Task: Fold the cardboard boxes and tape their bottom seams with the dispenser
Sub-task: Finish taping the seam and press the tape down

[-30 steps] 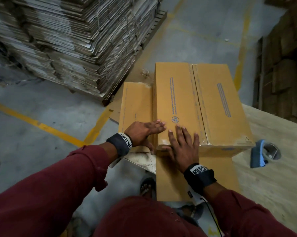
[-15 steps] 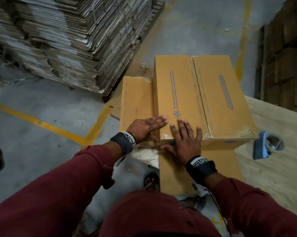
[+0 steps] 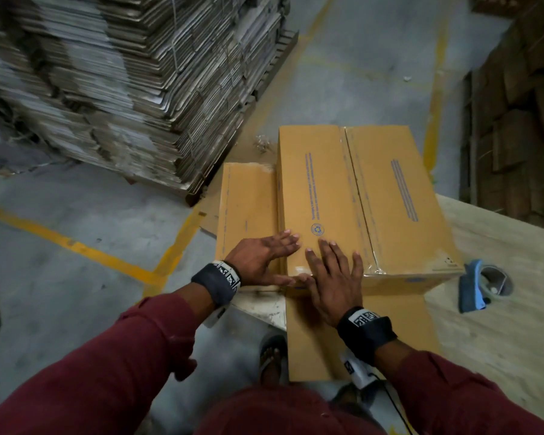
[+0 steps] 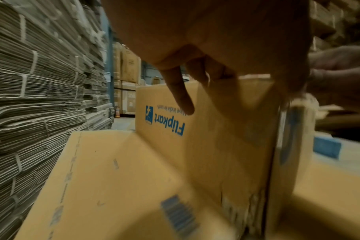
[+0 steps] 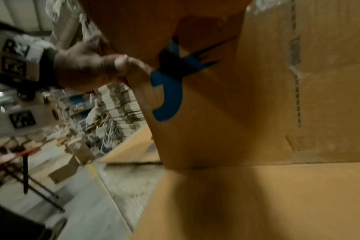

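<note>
Both your hands are flat, fingers spread: left hand (image 3: pixel 258 259) on the near-left corner of the Flipkart box (image 3: pixel 355 196), right hand (image 3: pixel 335 279) pressing the top by the near edge. Box sits upturned on the table (image 3: pixel 499 324), taped seam (image 3: pixel 358 202) up; tape dispenser (image 3: pixel 481 288) lies just beside it at right.

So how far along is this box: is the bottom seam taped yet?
Done: the box is folded, upside down, with clear tape along its centre seam. In hand: the left hand and right hand lie flat at its near corner. The blue dispenser lies on the table. Left: the stacked flat cartons.
</note>
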Demonstrator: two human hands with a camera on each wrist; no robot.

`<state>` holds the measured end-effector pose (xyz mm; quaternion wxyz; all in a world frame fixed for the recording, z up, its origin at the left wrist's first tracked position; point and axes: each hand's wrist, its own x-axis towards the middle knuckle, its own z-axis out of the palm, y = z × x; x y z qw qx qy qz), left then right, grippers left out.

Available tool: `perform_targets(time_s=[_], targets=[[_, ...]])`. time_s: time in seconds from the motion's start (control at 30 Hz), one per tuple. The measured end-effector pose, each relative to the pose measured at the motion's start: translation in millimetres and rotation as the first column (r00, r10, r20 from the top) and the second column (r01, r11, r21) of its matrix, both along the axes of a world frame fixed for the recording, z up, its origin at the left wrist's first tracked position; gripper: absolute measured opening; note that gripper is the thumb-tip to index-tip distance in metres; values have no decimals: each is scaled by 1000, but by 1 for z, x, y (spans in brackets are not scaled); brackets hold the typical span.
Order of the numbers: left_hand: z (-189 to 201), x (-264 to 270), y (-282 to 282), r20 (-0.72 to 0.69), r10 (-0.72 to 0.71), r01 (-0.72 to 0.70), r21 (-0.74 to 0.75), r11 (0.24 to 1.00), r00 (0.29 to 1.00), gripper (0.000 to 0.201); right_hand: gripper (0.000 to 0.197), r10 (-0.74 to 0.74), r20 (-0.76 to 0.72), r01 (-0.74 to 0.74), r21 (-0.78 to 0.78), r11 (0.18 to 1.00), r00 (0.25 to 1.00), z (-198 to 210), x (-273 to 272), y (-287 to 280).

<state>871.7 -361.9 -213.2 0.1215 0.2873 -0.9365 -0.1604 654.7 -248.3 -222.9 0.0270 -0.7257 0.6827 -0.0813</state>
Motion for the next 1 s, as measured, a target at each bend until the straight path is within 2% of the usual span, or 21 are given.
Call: perform_targets(time_s=[0.07,0.1,0.13,0.2,0.23,0.27,0.33,0.4,0.43,0.57,0.63,0.7,0.77,0.83,0.93,1.0], targets=[[5,-4,6,12,90,-91,98,991,996,90,50,11,117,-6,-39,999,993,11,-20,0],[8,-7,9,21,200,-201,174,964,979,101,52,-28,142,35,-50,998,989,18,-34,0],[13,-10,12,43,332,-330,274,903,942,115,52,-110,132,117,-45,992,985,24,-51,1],[23,-19,17,99,527,-503,488,713,844,133,56,-330,102,331,8,944,938,37,-93,0],[26,-23,19,102,581,-528,563,635,808,131,59,-427,115,422,64,904,897,44,-115,0],[28,-26,21,94,620,-543,597,591,779,125,62,-501,127,486,131,864,856,46,-136,-1],[28,-33,23,82,687,-600,570,562,722,115,73,-555,138,514,246,821,820,44,-173,-2],[28,-37,25,90,734,-659,524,540,673,108,87,-509,165,448,300,842,845,43,-196,-1],[29,-40,26,91,752,-684,496,535,653,102,88,-478,181,412,310,857,859,46,-203,0],[33,-33,26,87,833,-808,317,496,546,63,50,-318,175,260,286,922,932,54,-201,7],[39,-24,23,130,847,-842,260,473,516,55,39,-219,98,183,287,940,971,53,-186,16],[46,-17,26,228,819,-845,245,475,527,62,41,-152,63,123,326,937,986,52,-165,28],[55,-18,33,320,775,-839,200,506,544,80,46,-101,121,50,367,929,988,52,-139,43],[64,-28,42,290,774,-826,190,530,563,93,47,-41,267,-61,363,930,963,50,-115,60],[78,-63,63,181,750,-770,204,605,637,84,37,157,393,-293,315,903,906,54,-87,74],[83,-93,82,141,719,-726,261,636,680,78,37,217,487,-383,273,883,846,58,-88,62]])
